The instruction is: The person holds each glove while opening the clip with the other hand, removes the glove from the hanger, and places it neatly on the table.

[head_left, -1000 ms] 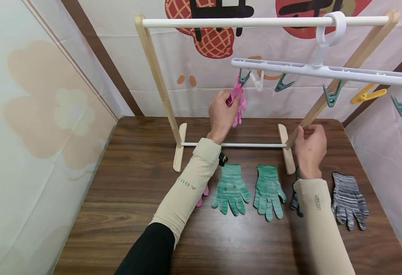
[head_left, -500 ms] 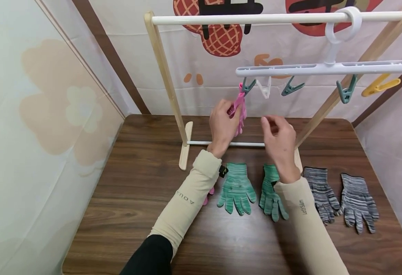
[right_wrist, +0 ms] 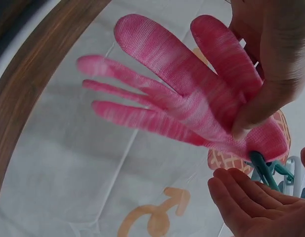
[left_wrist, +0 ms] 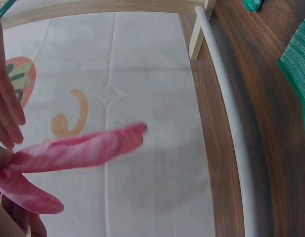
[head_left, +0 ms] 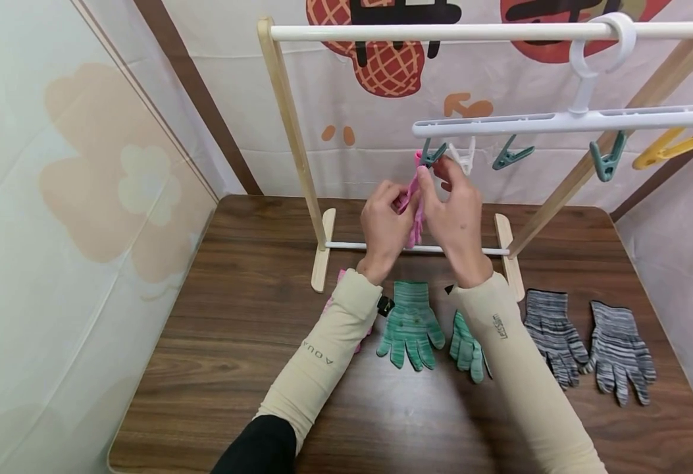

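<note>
A pink glove hangs fingers-down at the left end of the white hanger, its cuff caught by a teal clip. My left hand pinches the glove below the cuff, thumb across the fabric in the right wrist view. Beside the clip is my right hand; its fingers are extended, with a gap to the thumb, and I cannot tell whether they touch the clip. A white clip hangs just behind the right hand.
Two green gloves and two grey striped gloves lie on the wooden table. Another pink glove is mostly hidden under the left forearm. A wooden rack carries the hanger, which bears more teal clips and a yellow clip.
My right hand has left the rack's right post and moved left to the teal clip. The left hand has kept its pinch on the pink glove and sits slightly lower.
</note>
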`<action>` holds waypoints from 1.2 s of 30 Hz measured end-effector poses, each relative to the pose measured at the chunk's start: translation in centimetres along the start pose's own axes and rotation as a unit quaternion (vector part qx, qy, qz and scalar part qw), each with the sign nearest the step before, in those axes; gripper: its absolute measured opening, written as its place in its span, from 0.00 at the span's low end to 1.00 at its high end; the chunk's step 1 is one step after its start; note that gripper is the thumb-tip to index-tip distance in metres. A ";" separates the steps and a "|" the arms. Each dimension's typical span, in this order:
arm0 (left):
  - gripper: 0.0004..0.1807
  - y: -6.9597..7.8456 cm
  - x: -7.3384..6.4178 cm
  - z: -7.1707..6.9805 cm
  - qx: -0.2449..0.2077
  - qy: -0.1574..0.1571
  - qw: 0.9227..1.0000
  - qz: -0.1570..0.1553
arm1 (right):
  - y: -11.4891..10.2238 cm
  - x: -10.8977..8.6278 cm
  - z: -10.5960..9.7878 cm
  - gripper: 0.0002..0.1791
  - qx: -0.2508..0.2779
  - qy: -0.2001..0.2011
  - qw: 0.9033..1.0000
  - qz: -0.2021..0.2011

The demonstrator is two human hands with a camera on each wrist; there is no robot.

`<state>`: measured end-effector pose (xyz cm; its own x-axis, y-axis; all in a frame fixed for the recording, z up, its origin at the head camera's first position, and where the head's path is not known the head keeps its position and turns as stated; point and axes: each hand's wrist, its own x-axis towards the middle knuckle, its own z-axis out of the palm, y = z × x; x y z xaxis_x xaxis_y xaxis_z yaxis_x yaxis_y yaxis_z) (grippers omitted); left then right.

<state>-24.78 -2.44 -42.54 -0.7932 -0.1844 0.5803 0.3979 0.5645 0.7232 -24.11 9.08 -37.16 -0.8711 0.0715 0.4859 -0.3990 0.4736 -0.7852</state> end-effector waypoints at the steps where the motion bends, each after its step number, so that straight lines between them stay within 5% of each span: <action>1: 0.10 0.0 -0.1 0.0 -0.003 0.001 1.000 0.002 | -0.1 0.1 0.1 0.23 0.004 0.002 1.000 0.002; 15: 0.06 0.0 -1.2 0.1 -0.025 0.015 0.997 0.065 | -0.7 1.3 0.5 0.25 -0.098 0.090 0.991 -0.014; 20: 0.06 0.0 -1.6 0.1 -0.049 0.008 0.997 0.064 | -0.3 1.3 0.5 0.24 -0.096 0.100 0.989 -0.044; 28: 0.07 -1.3 -3.2 -1.3 -0.086 -0.011 0.996 -0.029 | 0.4 1.0 0.4 0.21 -0.075 0.110 0.987 -0.094; 36: 0.11 -3.8 -6.7 -5.6 -0.103 -0.004 0.982 -0.157 | 0.5 0.4 0.2 0.22 -0.049 0.099 0.992 -0.065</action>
<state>-18.43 -7.89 -47.07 -0.8952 -0.3162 0.3141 0.2171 0.3063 0.9269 -24.76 9.19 -37.44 -0.7368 0.1697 0.6545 -0.4671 0.5721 -0.6742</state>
